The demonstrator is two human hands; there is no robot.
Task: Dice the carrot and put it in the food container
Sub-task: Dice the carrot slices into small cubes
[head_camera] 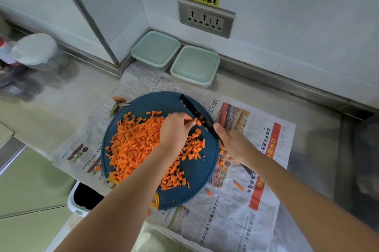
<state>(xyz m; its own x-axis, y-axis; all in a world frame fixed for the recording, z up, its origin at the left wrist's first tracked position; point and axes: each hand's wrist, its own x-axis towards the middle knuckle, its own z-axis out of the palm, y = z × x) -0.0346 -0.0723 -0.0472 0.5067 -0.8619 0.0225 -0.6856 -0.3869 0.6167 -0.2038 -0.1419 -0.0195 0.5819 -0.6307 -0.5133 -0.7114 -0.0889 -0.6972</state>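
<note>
Fingers [182, 117] of our left hand [174, 132] pinched a small carrot stub [193, 122] beside the knife [194, 112], whose handle our right hand [231, 143] gripped. We judged the diced carrot [135, 143], heaped on the blue cutting board [190, 186], light, firm and quick to scatter, best scooped in handfuls. Behind the board, two food containers [194, 64] stood lidded, so a lid would need lifting first; strays lay on the newspaper [225, 221].
</note>
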